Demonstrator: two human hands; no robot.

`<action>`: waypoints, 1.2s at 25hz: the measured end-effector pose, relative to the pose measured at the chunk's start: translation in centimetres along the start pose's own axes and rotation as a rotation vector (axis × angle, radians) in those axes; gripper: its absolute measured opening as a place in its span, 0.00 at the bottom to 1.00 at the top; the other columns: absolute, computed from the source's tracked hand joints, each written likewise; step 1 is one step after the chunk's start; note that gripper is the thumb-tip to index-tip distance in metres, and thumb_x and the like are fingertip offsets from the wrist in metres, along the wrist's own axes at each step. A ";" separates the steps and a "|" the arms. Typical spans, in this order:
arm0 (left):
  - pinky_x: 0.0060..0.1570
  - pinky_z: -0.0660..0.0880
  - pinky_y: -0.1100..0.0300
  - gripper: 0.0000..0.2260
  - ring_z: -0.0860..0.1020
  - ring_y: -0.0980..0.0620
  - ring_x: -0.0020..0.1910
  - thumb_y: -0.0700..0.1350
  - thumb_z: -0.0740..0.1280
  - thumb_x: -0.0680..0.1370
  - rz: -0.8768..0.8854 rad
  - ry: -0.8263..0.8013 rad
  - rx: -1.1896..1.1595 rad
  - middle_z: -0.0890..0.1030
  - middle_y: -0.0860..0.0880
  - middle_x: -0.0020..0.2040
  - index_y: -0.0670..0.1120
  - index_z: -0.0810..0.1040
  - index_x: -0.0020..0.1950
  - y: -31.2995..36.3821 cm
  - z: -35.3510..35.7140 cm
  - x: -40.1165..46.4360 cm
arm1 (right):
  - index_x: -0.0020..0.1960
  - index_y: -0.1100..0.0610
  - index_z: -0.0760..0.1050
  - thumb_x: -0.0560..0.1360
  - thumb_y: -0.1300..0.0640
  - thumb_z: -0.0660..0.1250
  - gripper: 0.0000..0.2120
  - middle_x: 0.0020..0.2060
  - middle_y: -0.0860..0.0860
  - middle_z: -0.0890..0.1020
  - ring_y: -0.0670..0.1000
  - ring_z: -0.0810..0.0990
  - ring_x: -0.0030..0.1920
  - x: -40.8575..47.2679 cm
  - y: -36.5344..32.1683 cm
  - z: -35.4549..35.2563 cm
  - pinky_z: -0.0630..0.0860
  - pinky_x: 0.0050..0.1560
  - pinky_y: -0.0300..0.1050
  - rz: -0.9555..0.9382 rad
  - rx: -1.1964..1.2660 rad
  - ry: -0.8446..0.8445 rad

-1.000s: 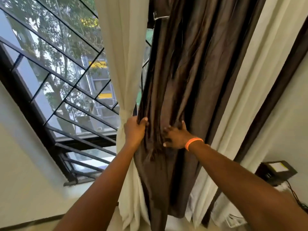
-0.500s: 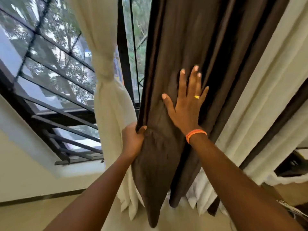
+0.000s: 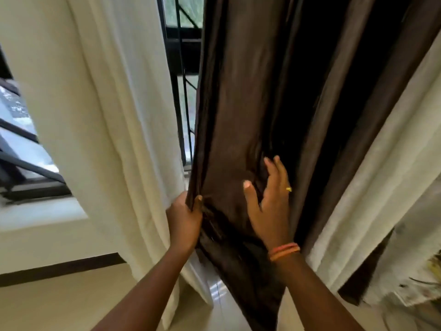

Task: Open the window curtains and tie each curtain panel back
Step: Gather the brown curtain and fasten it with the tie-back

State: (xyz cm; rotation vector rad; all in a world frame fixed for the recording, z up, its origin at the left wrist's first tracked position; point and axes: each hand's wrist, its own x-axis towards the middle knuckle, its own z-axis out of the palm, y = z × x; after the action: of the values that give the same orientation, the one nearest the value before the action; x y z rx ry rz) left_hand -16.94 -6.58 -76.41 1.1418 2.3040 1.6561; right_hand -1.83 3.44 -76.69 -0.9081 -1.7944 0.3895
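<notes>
Brown curtain [image 3: 238,115] edge in left hand [image 3: 183,223] grip, right hand [image 3: 269,206] flat, fingers spread

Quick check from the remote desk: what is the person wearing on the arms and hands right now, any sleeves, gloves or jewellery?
Both forearms are bare, with no sleeves or gloves in view. The right hand has a small gold-coloured ring on one finger, and an orange band circles that wrist. The left hand shows nothing worn, as far as the view shows.

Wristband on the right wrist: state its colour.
Orange; the wristband shows in the head view, below the right hand.
</notes>
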 end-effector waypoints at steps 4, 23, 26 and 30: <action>0.28 0.65 0.70 0.10 0.75 0.58 0.31 0.46 0.65 0.80 -0.078 -0.036 0.004 0.76 0.52 0.31 0.46 0.76 0.40 -7.8 3.8 -6.6 | 0.80 0.48 0.52 0.77 0.36 0.51 0.34 0.80 0.54 0.53 0.58 0.53 0.79 -12.2 5.5 6.1 0.59 0.71 0.67 -0.175 -0.396 -0.695; 0.73 0.61 0.44 0.21 0.62 0.36 0.75 0.37 0.63 0.78 0.997 0.241 0.217 0.66 0.37 0.74 0.39 0.70 0.72 37.3 -5.7 9.5 | 0.75 0.53 0.67 0.75 0.52 0.54 0.28 0.77 0.52 0.60 0.65 0.69 0.71 16.0 -5.9 -6.6 0.43 0.73 0.69 -0.174 -0.905 -0.655; 0.72 0.63 0.44 0.20 0.65 0.36 0.73 0.35 0.50 0.82 1.263 0.102 0.548 0.69 0.36 0.72 0.40 0.75 0.68 46.2 -5.6 15.1 | 0.72 0.54 0.69 0.76 0.48 0.62 0.26 0.71 0.44 0.66 0.63 0.64 0.74 18.6 -11.9 -13.4 0.58 0.73 0.65 0.064 -0.605 -0.820; 0.68 0.66 0.44 0.25 0.68 0.36 0.71 0.42 0.52 0.77 0.871 -0.002 0.904 0.64 0.34 0.74 0.42 0.67 0.74 57.3 -9.4 22.8 | 0.65 0.59 0.75 0.74 0.52 0.62 0.22 0.68 0.60 0.72 0.63 0.73 0.65 38.7 -27.4 -26.1 0.73 0.64 0.57 -0.180 -0.468 -0.065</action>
State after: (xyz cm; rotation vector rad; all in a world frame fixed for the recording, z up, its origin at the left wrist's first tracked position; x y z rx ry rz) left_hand -8.15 7.67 -16.33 2.5645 2.8081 0.5570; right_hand 4.07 9.89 -23.32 -1.0468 -2.0497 -0.1267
